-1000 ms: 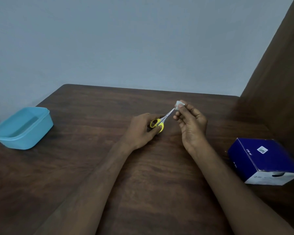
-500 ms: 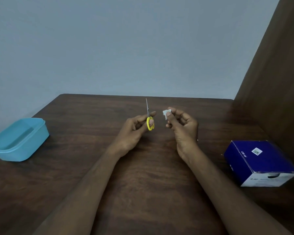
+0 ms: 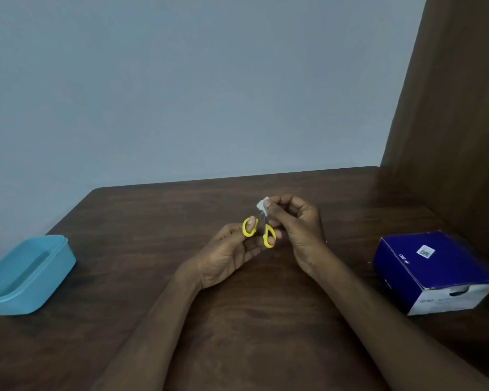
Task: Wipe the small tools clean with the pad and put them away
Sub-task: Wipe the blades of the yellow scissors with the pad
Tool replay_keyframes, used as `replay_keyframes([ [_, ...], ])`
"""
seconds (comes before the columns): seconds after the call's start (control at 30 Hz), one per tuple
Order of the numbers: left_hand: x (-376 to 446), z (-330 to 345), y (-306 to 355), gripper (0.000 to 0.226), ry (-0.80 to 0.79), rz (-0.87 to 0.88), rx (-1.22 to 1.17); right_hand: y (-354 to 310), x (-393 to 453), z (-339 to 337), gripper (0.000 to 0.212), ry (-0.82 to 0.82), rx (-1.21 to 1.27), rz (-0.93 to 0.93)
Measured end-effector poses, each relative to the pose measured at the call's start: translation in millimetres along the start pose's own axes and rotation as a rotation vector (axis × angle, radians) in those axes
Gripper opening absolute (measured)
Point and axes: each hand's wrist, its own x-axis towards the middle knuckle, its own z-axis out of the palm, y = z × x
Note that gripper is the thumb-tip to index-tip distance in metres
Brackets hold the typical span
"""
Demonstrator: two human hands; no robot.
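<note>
A dark wooden table (image 3: 237,320) fills the lower part of the head view, set against a pale wall, with a brown panel rising along its right side. On the far left of the table sits a light blue plastic tub (image 3: 26,275), open at the top; nothing shows inside it from this angle. On the right lies a dark blue carton (image 3: 432,269) with a white end face, well apart from the hands.

Both forearms reach in from the bottom edge and meet over the middle of the table. The left hand (image 3: 229,255) holds the small yellow-handled scissors (image 3: 259,231) by their loops, a fingertip through the left loop and the other loop resting against the fingers below. The handles point down toward the person and the blades run up and slightly right, away from the body. The right hand (image 3: 299,224) is curled, thumb and forefinger pinching a small white pad (image 3: 262,205) right at the upper end of the blades; the metal is thin and blurred there, so the pad seems to be wrapped on the blades, though contact is not certain.

The wiping step looks to be under way, with nothing put away yet. The stroke turns on that long axis: the pad sits at the far end, directly above the handles, so it should travel along the blades while the left hand holds them steady. The tub lies off to the left, nearer the hand with the scissors.
</note>
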Motion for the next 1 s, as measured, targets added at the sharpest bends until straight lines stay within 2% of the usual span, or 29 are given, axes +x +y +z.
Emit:
replay_keyframes([
  [0.13,0.1,-1.1,0.1,0.060,-0.068,-0.035,0.026,5.6,2.8,-3.2,0.018,-0.015,-0.058,0.080],
  [0.17,0.3,-1.8,0.0,0.069,-0.088,-0.043,0.033,6.1,4.0,-3.8,0.020,0.001,-0.057,0.086],
  [0.23,0.2,-4.7,-1.0,0.099,-0.115,-0.045,0.059,6.8,5.8,-4.8,0.020,0.053,-0.071,0.087],
  [0.3,-1.7,-4.7,-1.1,0.113,-0.126,-0.026,0.080,6.6,6.9,-5.3,0.017,0.120,-0.083,0.061],
  [0.4,-2.0,-2.9,0.1,0.114,-0.137,-0.018,0.064,-0.6,8.9,-8.2,0.008,0.195,-0.003,-0.004],
  [0.47,-1.4,-3.2,-0.2,0.113,-0.137,-0.016,0.055,-7.4,6.0,-9.1,0.004,0.120,0.010,-0.023],
  [0.57,-3.0,-1.9,0.0,0.105,-0.140,-0.016,0.050,-4.3,-2.8,-5.3,0.010,0.001,-0.048,0.009],
  [0.67,-5.1,0.2,0.2,0.090,-0.126,-0.019,0.025,1.9,-0.6,-1.1,0.019,0.171,-0.158,-0.047],
  [0.73,-5.6,3.4,2.0,0.097,-0.101,-0.002,-0.002,-0.2,5.5,-3.7,0.016,0.253,-0.116,-0.077],
  [0.87,-6.0,6.5,6.3,0.109,-0.054,0.036,0.007,-6.6,-1.3,-3.6,0.015,0.145,-0.009,-0.037],
  [1.0,-4.9,6.2,7.9,0.085,-0.036,0.039,0.007,-5.5,-10.9,3.0,0.016,0.069,-0.044,-0.007],
])
